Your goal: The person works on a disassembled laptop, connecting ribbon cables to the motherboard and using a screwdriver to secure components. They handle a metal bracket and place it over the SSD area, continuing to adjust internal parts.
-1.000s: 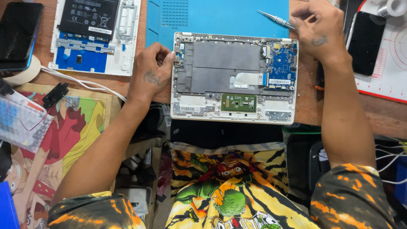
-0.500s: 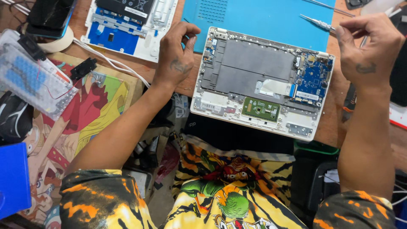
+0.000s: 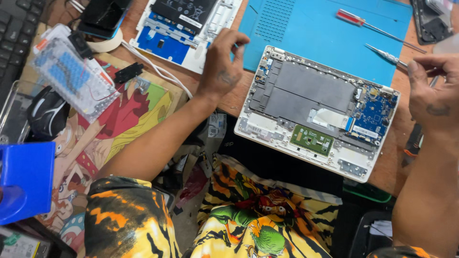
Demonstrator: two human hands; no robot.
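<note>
You're working in bright, even light from above, with only soft shadows beneath your forearms. The smooth blue rubber work mat (image 3: 325,33) carries a mild sheen, no harsh glare. Focus is fairly sharp at centre; the frame's edges bend and soften slightly.

One opened laptop base (image 3: 318,112), two screwdrivers (image 3: 377,28) (image 3: 386,55), one blue mat (image 3: 325,28), one computer mouse (image 3: 47,114)
</note>
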